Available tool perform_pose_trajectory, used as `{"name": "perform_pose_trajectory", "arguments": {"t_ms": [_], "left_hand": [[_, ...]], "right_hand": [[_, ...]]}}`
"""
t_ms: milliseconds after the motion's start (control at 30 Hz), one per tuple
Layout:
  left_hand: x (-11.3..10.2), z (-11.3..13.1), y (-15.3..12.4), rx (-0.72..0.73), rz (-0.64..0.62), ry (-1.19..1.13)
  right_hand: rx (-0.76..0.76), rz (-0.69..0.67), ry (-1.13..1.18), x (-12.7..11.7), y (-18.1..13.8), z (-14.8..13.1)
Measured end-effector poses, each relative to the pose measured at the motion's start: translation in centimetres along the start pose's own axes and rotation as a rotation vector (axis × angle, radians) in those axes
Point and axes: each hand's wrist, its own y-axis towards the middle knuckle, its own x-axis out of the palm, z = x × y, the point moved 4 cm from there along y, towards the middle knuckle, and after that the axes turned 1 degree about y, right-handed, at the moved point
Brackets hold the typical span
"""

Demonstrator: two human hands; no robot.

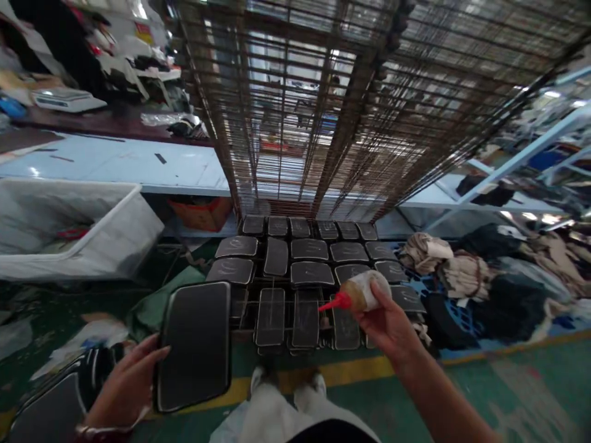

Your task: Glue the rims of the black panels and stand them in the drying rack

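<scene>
Silver bracelet [109, 429] — pale trousers [274, 413], white shoes [259, 375]

Factory floor: wire drying rack [323, 111], stacked panels [309, 249].

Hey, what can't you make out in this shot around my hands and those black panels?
Head view only:
bottle contents: wrapped by right hand, blurred.
Marks on laid-out panels: too small.
left hand underside grip: hidden by black panel.
Dark stack: cut by bottom-left edge.
</scene>
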Motion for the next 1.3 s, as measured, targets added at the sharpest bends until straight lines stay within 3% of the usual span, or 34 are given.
{"name": "perform_pose_trajectory", "arguments": {"t_ms": [67,133,200,300,433,700,933,1167,1300], "left_hand": [[5.3,1.2,-2.8,-0.054,-0.360,-0.026],[9.9,2.7,-6.2,-0.098,-0.626,0.035],[13.0,4.2,-9.4,-0.115,-0.786,0.128],[15.2,6.2,-12.8,-0.136,-0.936,0.247],[16.0,7.6,-14.9,-0.129,-1.027,0.381],[16.6,8.2,-15.7,-0.076,-1.173,0.526],[16.2,8.5,-15.3,-0.158,-1.018,0.506],[16.4,9.3,-17.0,0.041,-1.256,0.630],[16.4,9.8,-17.6,0.111,-1.291,0.685]], "right_hand": [[-0.061,-0.081,-0.015,0.7,-0.6,-2.5],[-0.139,-0.158,-0.050,1.3,-1.2,-5.1],[-0.218,-0.218,-0.098,1.9,-1.8,-7.7],[-0.317,-0.283,-0.173,2.3,-2.8,-10.6],[-0.380,-0.351,-0.263,2.4,-3.8,-12.3],[-0.373,-0.404,-0.280,1.8,-4.4,-12.2],[-0.382,-0.393,-0.286,2.4,-4.6,-11.9],[-0.386,-0.403,-0.297,2.3,-4.0,-11.4],[-0.369,-0.396,-0.285,2.4,-3.9,-11.1]]}}
